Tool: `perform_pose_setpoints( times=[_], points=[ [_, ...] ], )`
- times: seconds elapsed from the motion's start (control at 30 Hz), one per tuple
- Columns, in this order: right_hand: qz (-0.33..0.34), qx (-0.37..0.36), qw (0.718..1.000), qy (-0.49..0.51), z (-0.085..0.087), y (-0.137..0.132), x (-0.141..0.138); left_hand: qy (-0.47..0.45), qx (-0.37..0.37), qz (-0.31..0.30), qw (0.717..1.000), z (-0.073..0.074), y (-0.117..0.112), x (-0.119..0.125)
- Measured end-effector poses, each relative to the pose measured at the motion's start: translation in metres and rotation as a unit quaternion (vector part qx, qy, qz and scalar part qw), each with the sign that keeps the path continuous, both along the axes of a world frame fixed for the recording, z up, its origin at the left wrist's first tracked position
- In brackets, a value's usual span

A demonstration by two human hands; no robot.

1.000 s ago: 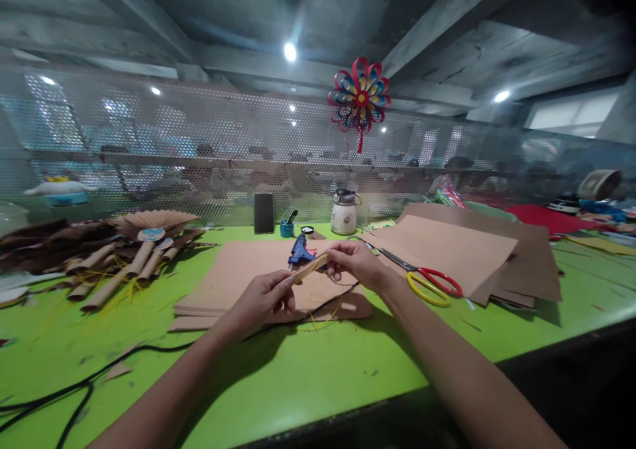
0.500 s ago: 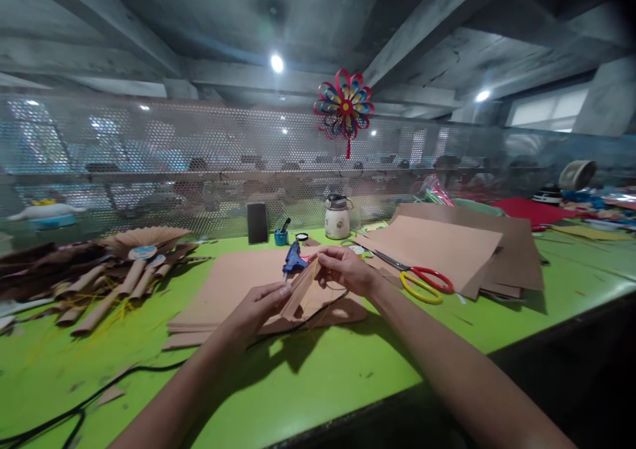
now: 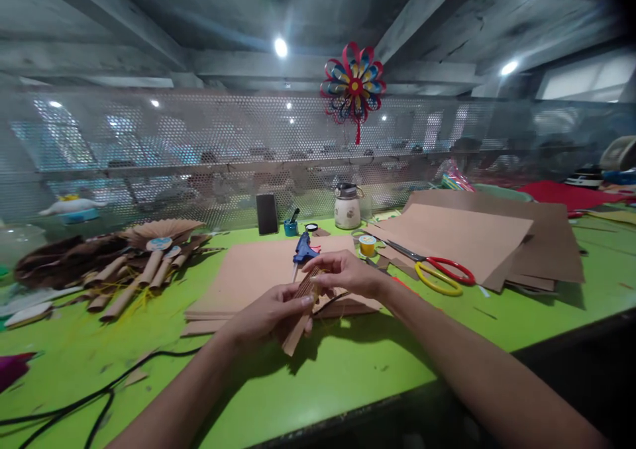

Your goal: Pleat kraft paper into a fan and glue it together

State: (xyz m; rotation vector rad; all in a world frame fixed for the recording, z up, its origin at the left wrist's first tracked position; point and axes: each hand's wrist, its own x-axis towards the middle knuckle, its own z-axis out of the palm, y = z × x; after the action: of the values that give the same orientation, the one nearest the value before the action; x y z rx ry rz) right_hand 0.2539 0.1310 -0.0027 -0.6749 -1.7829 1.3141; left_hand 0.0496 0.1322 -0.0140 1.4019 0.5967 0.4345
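Note:
A narrow bundle of pleated brown paper (image 3: 297,333) is held between both hands above the green table. My left hand (image 3: 278,310) is closed round its middle, the thumb lying on top. My right hand (image 3: 342,271) pinches the upper end with thumb and fingers. Some thin yellow thread hangs near the fingers. Just behind the hands a blue glue gun (image 3: 303,249) rests on a stack of brown paper sheets (image 3: 233,277). A yellow spool (image 3: 367,245) sits right of the glue gun, partly behind my right hand.
Scissors (image 3: 437,277) with red and yellow handles lie at right beside large brown sheets (image 3: 467,227). Pleated fans with rolled-paper handles (image 3: 154,267) pile up at left. A black cord (image 3: 109,389) crosses the front left. A jug (image 3: 347,209) and a dark upright block (image 3: 267,214) stand behind.
The pleated paper has come lower, nearer the table's front, and looks pressed narrower. My left hand has moved up along it and closed round its middle. The camera view has shifted slightly.

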Motion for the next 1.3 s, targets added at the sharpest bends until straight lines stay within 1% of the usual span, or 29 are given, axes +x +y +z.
perform_pose_setpoints(
  times=[0.1,0.17,0.23,0.27,0.33,0.4,0.5,0.57,0.67,0.77,0.9,1.0,1.1,1.2,1.3],
  points=[
    [-0.056,0.024,0.998,-0.011,0.005,0.001,0.007,0.023,0.035,0.015,0.999,0.005,0.001,-0.003],
    [-0.096,0.046,0.994,0.006,0.009,0.004,0.013,0.035,0.061,0.039,0.997,0.006,0.002,-0.004],
    [-0.117,0.056,0.991,0.031,0.011,0.005,0.018,0.018,0.065,0.072,0.995,0.005,0.003,-0.004],
    [-0.118,0.056,0.991,0.042,0.012,0.005,0.020,-0.002,0.052,0.086,0.995,0.004,0.004,-0.003],
    [-0.103,0.045,0.992,0.051,0.013,0.004,0.022,-0.045,0.017,0.113,0.992,0.002,0.005,-0.002],
    [-0.078,0.034,0.995,0.044,0.013,0.002,0.021,-0.064,-0.004,0.135,0.989,0.000,0.006,-0.002],
    [-0.046,0.027,0.998,0.034,0.013,-0.001,0.019,-0.049,0.002,0.163,0.985,0.000,0.011,-0.004],
    [-0.039,0.017,0.998,0.038,0.013,-0.002,0.019,-0.065,0.015,0.194,0.979,0.001,0.015,-0.007],
    [-0.045,-0.011,0.997,0.063,0.012,0.000,0.023,-0.114,0.024,0.251,0.961,0.003,0.020,-0.011],
    [-0.047,-0.027,0.996,0.075,0.011,0.004,0.028,-0.136,-0.001,0.300,0.944,0.005,0.024,-0.013],
    [-0.054,-0.036,0.998,0.024,0.007,0.007,0.029,-0.183,-0.031,0.350,0.918,0.008,0.030,-0.015],
    [-0.067,-0.030,0.997,-0.019,0.006,0.007,0.027,-0.232,-0.046,0.397,0.887,0.010,0.035,-0.018],
    [-0.063,-0.037,0.997,-0.030,0.007,0.006,0.025,-0.256,-0.049,0.435,0.862,0.014,0.038,-0.023],
    [-0.026,-0.077,0.996,-0.028,0.010,0.002,0.025,-0.269,-0.051,0.454,0.848,0.017,0.040,-0.028],
    [0.051,-0.112,0.991,-0.046,0.012,-0.005,0.026,-0.273,-0.054,0.458,0.844,0.018,0.042,-0.030]
  ],
)
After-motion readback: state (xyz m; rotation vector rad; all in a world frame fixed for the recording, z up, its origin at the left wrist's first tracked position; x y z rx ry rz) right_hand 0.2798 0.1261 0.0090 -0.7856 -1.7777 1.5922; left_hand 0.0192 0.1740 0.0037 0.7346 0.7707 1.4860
